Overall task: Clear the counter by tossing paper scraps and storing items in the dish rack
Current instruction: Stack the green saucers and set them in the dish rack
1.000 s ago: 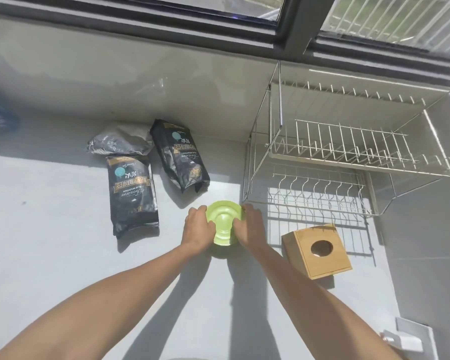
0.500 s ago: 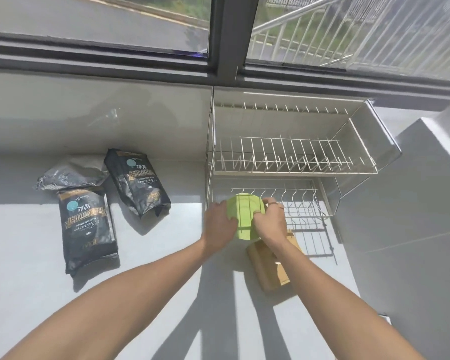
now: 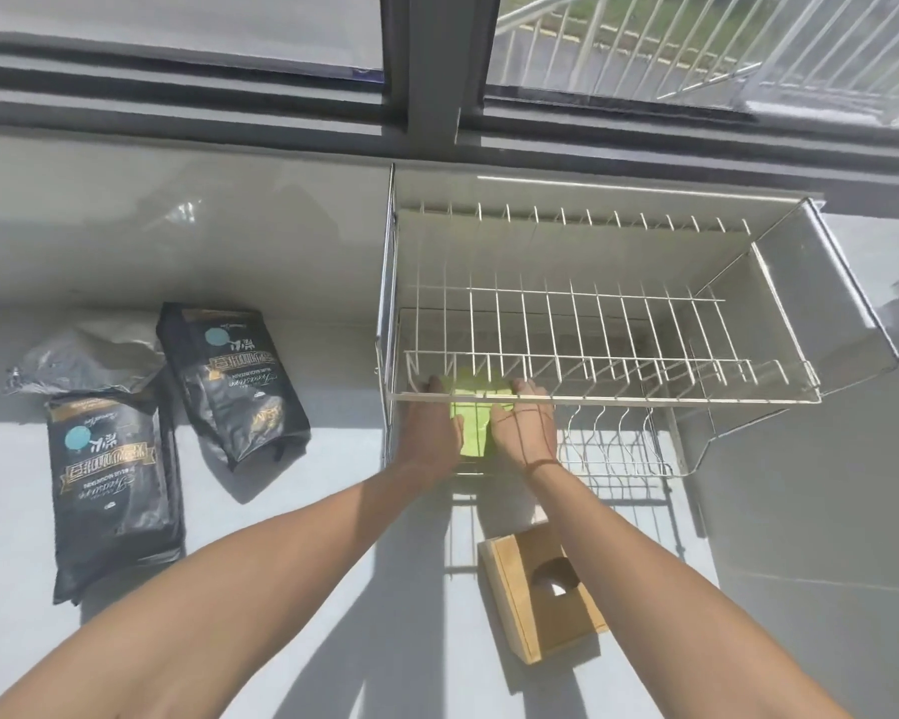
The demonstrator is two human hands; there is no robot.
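Under the dish rack's [image 3: 592,397] upper shelf, the left hand [image 3: 429,428] and right hand [image 3: 525,425] clasped green dishes [image 3: 472,430] between them on edge, apparently to fit the lower slots. Coffee bags [image 3: 229,376] lay at nine o'clock.

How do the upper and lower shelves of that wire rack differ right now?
The upper shelf of the dish rack holds nothing, while the lower shelf is taking the green dishes that the left hand and right hand hold between them. The upper shelf has straight upright wires; the lower one has curved, hooked wires. The upper shelf is plainly seen; the lower is partly hidden beneath it. Both are pale wire.
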